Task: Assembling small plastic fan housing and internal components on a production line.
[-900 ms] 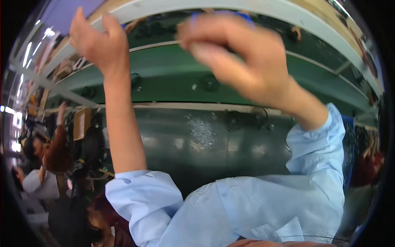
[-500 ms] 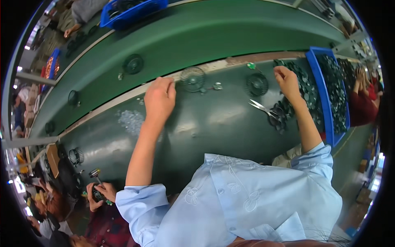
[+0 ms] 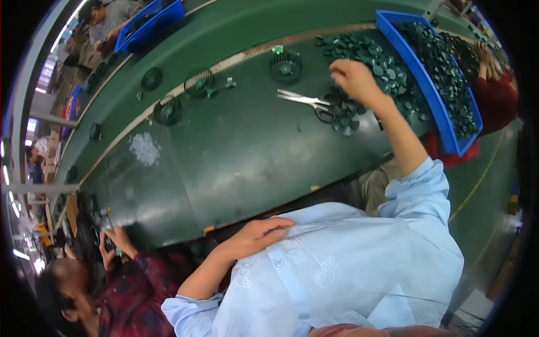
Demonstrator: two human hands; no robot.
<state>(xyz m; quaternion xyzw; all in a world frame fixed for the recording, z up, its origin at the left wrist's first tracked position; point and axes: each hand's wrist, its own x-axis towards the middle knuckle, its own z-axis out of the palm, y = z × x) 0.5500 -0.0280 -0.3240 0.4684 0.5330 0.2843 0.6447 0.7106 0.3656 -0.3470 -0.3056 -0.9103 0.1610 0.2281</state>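
Drawn back from the table, my left hand (image 3: 255,238) rests against the front of my light blue shirt, its fingers stretched out and nothing visible in them. My right hand (image 3: 356,83) hovers at the left side of a heap of small dark green disc-like pieces (image 3: 393,78). Its fingers are curled together; whatever they may hold is hidden. Just below it lie scissors (image 3: 306,99) with black handles, blades pointing left. Round dark ribbed fan-like parts stand along the far table edge: one (image 3: 285,67) beside a small green board (image 3: 277,50), another (image 3: 199,82), and a third (image 3: 167,110).
A blue bin (image 3: 424,84) full of the green pieces stands at the right. Small clear pieces (image 3: 145,149) lie at the left. Beyond the table edge, a green belt (image 3: 247,42) carries more round parts. A co-worker (image 3: 132,281) sits at lower left.
My left hand has come back from the far table edge to my chest, and a round ribbed part now shows at that edge. The view has turned; my right hand stays near the green heap.
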